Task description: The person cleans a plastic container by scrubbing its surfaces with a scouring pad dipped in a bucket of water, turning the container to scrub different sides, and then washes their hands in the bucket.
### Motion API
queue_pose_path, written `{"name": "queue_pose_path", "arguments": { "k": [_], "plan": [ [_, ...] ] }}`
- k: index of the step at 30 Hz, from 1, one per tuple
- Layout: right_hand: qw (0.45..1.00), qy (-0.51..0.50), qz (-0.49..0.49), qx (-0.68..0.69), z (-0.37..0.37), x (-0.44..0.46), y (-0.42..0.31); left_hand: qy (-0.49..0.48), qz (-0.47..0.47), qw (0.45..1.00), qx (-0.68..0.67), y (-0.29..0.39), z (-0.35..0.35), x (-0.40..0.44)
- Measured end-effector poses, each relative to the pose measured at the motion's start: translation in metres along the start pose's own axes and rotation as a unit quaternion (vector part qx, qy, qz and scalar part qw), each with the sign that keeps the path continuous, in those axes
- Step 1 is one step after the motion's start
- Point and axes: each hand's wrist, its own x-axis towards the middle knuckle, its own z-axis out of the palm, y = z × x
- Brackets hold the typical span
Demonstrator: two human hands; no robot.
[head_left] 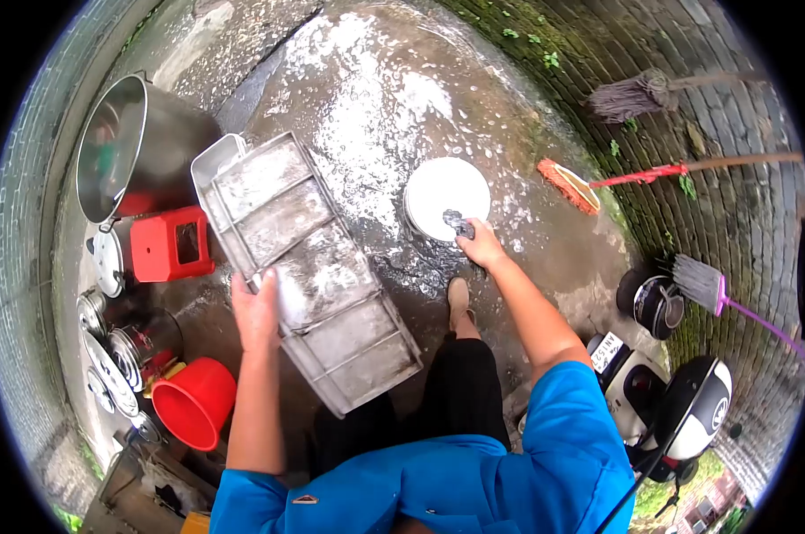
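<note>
My left hand is closed on the long left edge of a large grey rectangular tray, thumb on its upper face. The tray is tilted in front of my legs; its ribbed face is streaked with white suds. My right hand is closed around a grey steel wool scrubber, at the near rim of a white bucket. Whether the bucket's white top is a lid or foamy liquid I cannot tell. A pale container shows partly behind the tray's far end.
White foam covers much of the wet ground. To the left are a big metal pot, a red stool and a red bucket. Brooms, an orange brush and a scooter stand on the right by the brick wall.
</note>
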Motion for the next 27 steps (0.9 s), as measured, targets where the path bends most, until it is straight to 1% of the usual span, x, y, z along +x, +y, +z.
{"name": "queue_pose_path", "arguments": {
  "k": [1, 2, 4, 5, 6, 8, 9, 11, 12, 13, 14, 15, 16, 17, 18, 19, 20, 22, 23, 24, 25, 26, 27],
  "plan": [
    [1.0, 0.002, 0.003, -0.021, 0.016, 0.025, -0.002, 0.003, 0.015, 1.0, 0.01, 0.0, -0.006, 0.004],
    [0.999, -0.004, -0.003, -0.032, 0.018, 0.05, 0.002, 0.003, 0.028, 1.0, 0.007, -0.001, -0.002, 0.005],
    [0.988, 0.016, -0.045, -0.15, 0.023, 0.106, 0.015, 0.027, 0.032, 0.999, 0.012, -0.001, 0.011, -0.003],
    [0.99, 0.034, -0.046, -0.128, 0.032, 0.126, 0.022, 0.049, 0.037, 0.998, 0.023, -0.004, 0.011, -0.009],
    [0.99, 0.021, -0.052, -0.133, 0.044, 0.14, 0.034, 0.072, 0.04, 0.996, 0.033, -0.007, 0.015, -0.015],
    [0.976, 0.111, -0.107, -0.153, 0.074, 0.16, 0.057, 0.09, 0.029, 0.994, 0.049, -0.002, 0.017, -0.02],
    [0.963, 0.085, -0.144, -0.212, 0.091, 0.168, 0.073, 0.079, 0.01, 0.992, 0.101, 0.001, 0.007, -0.018],
    [0.932, -0.015, -0.15, -0.33, 0.122, 0.186, 0.112, 0.114, 0.047, 0.987, 0.104, 0.002, 0.014, -0.018],
    [0.953, -0.111, -0.066, -0.274, 0.118, 0.195, 0.13, 0.126, 0.062, 0.985, 0.103, 0.0, 0.016, -0.022],
    [0.909, -0.208, -0.081, -0.353, 0.116, 0.211, 0.139, 0.123, 0.05, 0.986, 0.099, -0.002, 0.02, -0.028],
    [0.906, -0.205, -0.098, -0.357, 0.107, 0.22, 0.127, 0.123, 0.046, 0.987, 0.093, -0.001, 0.021, -0.029],
    [0.934, -0.279, 0.003, -0.222, 0.099, 0.225, 0.112, 0.122, 0.055, 0.988, 0.083, -0.005, 0.018, -0.027],
    [0.943, -0.323, 0.048, -0.057, 0.087, 0.215, 0.096, 0.132, 0.046, 0.985, 0.103, -0.003, 0.016, -0.026],
    [0.921, -0.358, 0.108, 0.105, 0.075, 0.204, 0.077, 0.128, 0.046, 0.986, 0.096, -0.004, 0.017, -0.027],
    [0.883, -0.359, 0.101, 0.283, 0.052, 0.186, 0.061, 0.128, 0.046, 0.989, 0.067, -0.004, 0.021, -0.021],
    [0.869, -0.349, 0.035, 0.35, 0.035, 0.169, 0.043, 0.123, 0.07, 0.987, 0.072, -0.007, 0.019, -0.015],
    [0.88, -0.31, -0.023, 0.359, 0.015, 0.143, 0.031, 0.13, 0.068, 0.985, 0.085, -0.009, 0.021, -0.017],
    [0.832, -0.294, -0.042, 0.469, -0.044, 0.065, -0.032, 0.126, 0.049, 0.986, 0.095, -0.015, 0.022, -0.008],
    [0.83, -0.262, -0.111, 0.481, -0.058, 0.036, -0.051, 0.11, 0.078, 0.988, 0.071, -0.026, 0.021, -0.006],
    [0.823, -0.232, -0.171, 0.49, -0.067, 0.005, -0.063, 0.12, 0.046, 0.987, 0.102, -0.009, 0.031, -0.015],
    [0.816, -0.201, -0.248, 0.481, -0.067, -0.017, -0.091, 0.113, 0.067, 0.985, 0.107, -0.013, 0.025, -0.004],
    [0.835, -0.164, -0.321, 0.416, -0.078, -0.053, -0.122, 0.141, 0.09, 0.976, 0.142, -0.018, 0.029, -0.004],
    [0.846, -0.107, -0.395, 0.343, -0.069, -0.061, -0.144, 0.144, 0.102, 0.973, 0.148, -0.017, 0.031, 0.002]
  ]
}}
